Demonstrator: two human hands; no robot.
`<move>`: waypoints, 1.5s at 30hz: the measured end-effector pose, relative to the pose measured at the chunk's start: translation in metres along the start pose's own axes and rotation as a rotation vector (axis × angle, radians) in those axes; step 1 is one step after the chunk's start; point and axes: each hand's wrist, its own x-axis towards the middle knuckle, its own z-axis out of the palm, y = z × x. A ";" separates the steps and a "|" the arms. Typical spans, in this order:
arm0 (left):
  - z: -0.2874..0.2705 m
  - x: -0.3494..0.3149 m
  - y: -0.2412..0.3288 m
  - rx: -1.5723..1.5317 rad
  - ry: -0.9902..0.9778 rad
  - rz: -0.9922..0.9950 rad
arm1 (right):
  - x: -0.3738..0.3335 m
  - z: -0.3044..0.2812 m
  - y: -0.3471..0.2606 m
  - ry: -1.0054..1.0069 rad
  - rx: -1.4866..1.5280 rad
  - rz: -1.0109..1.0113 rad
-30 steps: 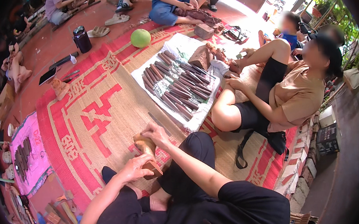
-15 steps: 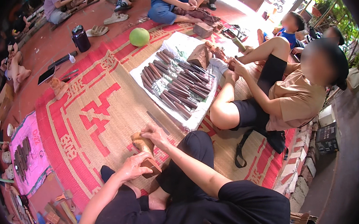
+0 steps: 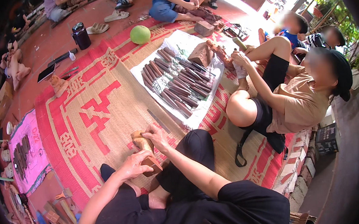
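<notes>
Above my crossed legs is a small carved wooden piece (image 3: 144, 144), with a rounded yellowish-brown top and a reddish, square-edged base. My left hand (image 3: 132, 166) is closed round its lower part, the thumb along the base. At the upper right side of the carving my right hand (image 3: 158, 139) has its fingers bent and pressed together. Whether a small thing is pinched under those fingertips is hidden. Beyond my hands, many dark-handled carving tools (image 3: 176, 80) lie in rows on a white cloth (image 3: 174, 38).
A red-patterned straw mat (image 3: 117, 113) spreads under me. On my right a person (image 3: 300, 97) sits close, hands on a wooden carving. A green round fruit (image 3: 140, 34), a dark flask (image 3: 80, 36) and a pink cloth with tools (image 3: 35, 139) lie around. Others sit farther off.
The person on my right has shifted to the right, with the near knee moved away from the white cloth. My hands and the carving are almost where they were.
</notes>
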 end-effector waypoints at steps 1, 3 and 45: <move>0.000 -0.001 0.000 0.013 -0.006 0.004 | 0.000 0.001 -0.007 0.045 -0.023 0.012; 0.001 0.001 0.004 0.038 -0.024 0.017 | 0.011 -0.001 -0.006 0.181 -0.110 -0.049; 0.003 0.001 -0.003 -0.061 0.088 0.045 | 0.022 0.002 0.009 0.252 0.161 0.147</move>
